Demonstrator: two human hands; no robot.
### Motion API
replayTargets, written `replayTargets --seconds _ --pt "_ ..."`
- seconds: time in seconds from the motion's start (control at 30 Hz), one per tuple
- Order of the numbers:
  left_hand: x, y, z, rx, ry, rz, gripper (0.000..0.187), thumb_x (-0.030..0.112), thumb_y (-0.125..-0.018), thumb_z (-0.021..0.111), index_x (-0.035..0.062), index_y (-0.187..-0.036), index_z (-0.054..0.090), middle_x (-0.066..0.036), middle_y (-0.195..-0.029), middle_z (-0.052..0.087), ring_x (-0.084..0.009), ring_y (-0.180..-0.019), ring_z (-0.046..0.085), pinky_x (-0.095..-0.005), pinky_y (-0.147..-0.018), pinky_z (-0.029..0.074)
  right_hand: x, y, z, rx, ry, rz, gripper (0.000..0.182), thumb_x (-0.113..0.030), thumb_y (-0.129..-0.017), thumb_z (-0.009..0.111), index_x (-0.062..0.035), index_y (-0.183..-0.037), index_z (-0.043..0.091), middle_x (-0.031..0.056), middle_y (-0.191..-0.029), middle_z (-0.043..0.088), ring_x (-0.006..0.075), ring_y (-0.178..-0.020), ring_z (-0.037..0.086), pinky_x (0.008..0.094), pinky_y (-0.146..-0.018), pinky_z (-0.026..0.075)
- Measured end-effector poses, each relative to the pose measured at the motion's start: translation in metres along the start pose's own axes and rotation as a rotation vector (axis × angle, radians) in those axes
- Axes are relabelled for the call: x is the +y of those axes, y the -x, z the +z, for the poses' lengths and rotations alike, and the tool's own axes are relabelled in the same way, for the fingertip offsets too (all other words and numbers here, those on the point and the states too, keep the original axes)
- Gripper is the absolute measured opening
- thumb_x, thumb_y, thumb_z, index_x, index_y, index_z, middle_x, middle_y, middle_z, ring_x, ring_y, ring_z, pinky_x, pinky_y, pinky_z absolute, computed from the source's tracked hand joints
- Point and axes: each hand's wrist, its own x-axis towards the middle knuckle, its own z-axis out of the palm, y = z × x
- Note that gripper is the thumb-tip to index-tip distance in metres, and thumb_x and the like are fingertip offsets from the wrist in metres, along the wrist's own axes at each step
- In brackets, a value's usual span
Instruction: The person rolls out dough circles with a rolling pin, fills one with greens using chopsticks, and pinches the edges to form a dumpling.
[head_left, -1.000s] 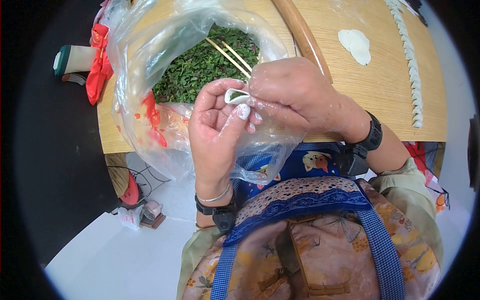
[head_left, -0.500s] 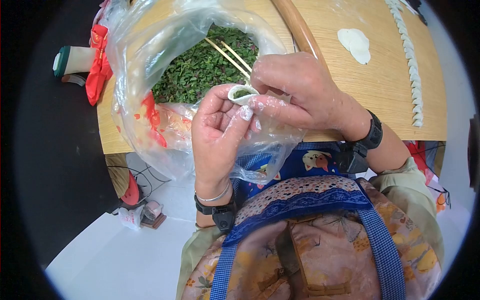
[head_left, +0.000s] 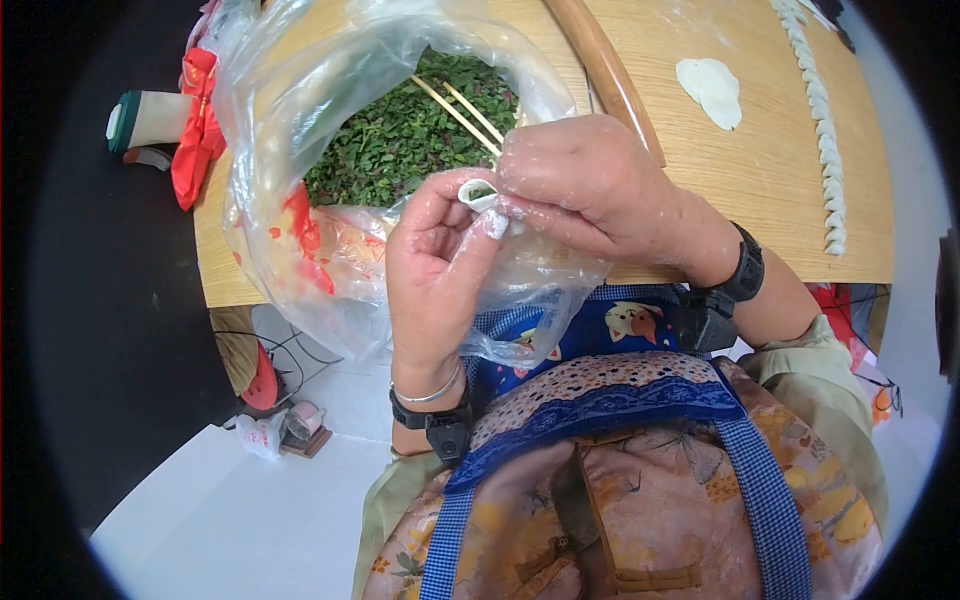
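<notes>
My left hand (head_left: pixel 437 260) holds a small white dough wrapper (head_left: pixel 478 194), folded round some green filling, between thumb and fingers. The fingertips of my right hand (head_left: pixel 595 185) pinch the wrapper's right side. Its left part still gapes, with green showing inside. Flour whitens my fingers. Just beyond my hands, a large bowl lined with a clear plastic bag (head_left: pixel 275 120) holds chopped green filling (head_left: pixel 390 140). Two chopsticks (head_left: pixel 457 114) rest in the filling, their lower ends near my right hand.
Flat round wrappers (head_left: pixel 712 90) lie on the wooden table (head_left: pixel 740 190). A long row of folded dumplings (head_left: pixel 825 130) runs along the right side. A wooden rod (head_left: pixel 608 70) lies behind my right hand. At the left are a red bag (head_left: pixel 197 135) and a green-lidded container (head_left: pixel 155 121).
The fingers of my right hand have closed further along the wrapper's edge, and its opening has become smaller. My left hand has shifted only slightly.
</notes>
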Motion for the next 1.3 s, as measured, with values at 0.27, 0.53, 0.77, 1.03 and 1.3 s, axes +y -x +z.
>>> replayTargets --seconds 0.27,0.53,0.77,1.03,1.3 --pt "0.0032 0.0022 -0.0010 0.015 -0.081 -0.075 0.026 -0.002 -0.092 0.066 -0.0040 -0.118 0.061 -0.005 -0.106 0.067 -0.0090 -0.095 0.063 -0.0226 -0.085 0.050 -0.0028 0.0008 -0.0068 -0.005 -0.009 0.092 0.027 -0.031 -0.088 0.069 -0.0077 -0.082 0.057 0.0092 -0.069 0.056 0.0330 -0.066 0.060 0.0416 -0.058 0.046" --pt "0.0024 0.0021 -0.0020 0.005 -0.180 -0.062 0.028 -0.004 -0.091 0.065 -0.0042 -0.118 0.062 -0.002 -0.104 0.066 -0.0062 -0.092 0.060 -0.0217 -0.083 0.048 -0.0027 0.0014 -0.0071 -0.105 -0.023 0.090 0.021 -0.027 -0.089 0.065 -0.0076 -0.085 0.056 0.0119 -0.071 0.057 0.0361 -0.069 0.061 0.0447 -0.060 0.047" --pt "0.0015 0.0008 -0.0016 -0.012 -0.178 -0.055 0.028 -0.005 -0.091 0.065 -0.0040 -0.118 0.061 -0.002 -0.104 0.065 -0.0063 -0.093 0.060 -0.0217 -0.083 0.048 -0.0003 0.0012 -0.0029 -0.062 0.012 0.003 0.014 -0.020 -0.090 0.062 -0.0074 -0.087 0.056 0.0117 -0.072 0.058 0.0362 -0.072 0.061 0.0458 -0.062 0.048" --pt "0.0011 0.0011 -0.0039 -0.032 -0.158 -0.015 0.029 -0.007 -0.090 0.064 -0.0031 -0.118 0.059 -0.004 -0.107 0.065 -0.0085 -0.097 0.061 -0.0229 -0.087 0.048 -0.0025 0.0004 -0.0094 -0.096 -0.030 0.097 0.028 -0.029 -0.090 0.067 -0.0075 -0.079 0.053 0.0117 -0.066 0.054 0.0346 -0.065 0.060 0.0432 -0.058 0.045" --pt "0.0004 0.0030 -0.0025 -0.024 -0.171 -0.042 0.031 -0.007 -0.089 0.063 -0.0034 -0.119 0.059 -0.003 -0.108 0.064 -0.0081 -0.098 0.060 -0.0230 -0.087 0.048 -0.0011 0.0012 -0.0031 -0.076 -0.015 0.087 0.025 -0.027 -0.092 0.063 -0.0069 -0.081 0.054 0.0129 -0.067 0.055 0.0364 -0.066 0.060 0.0444 -0.058 0.046"
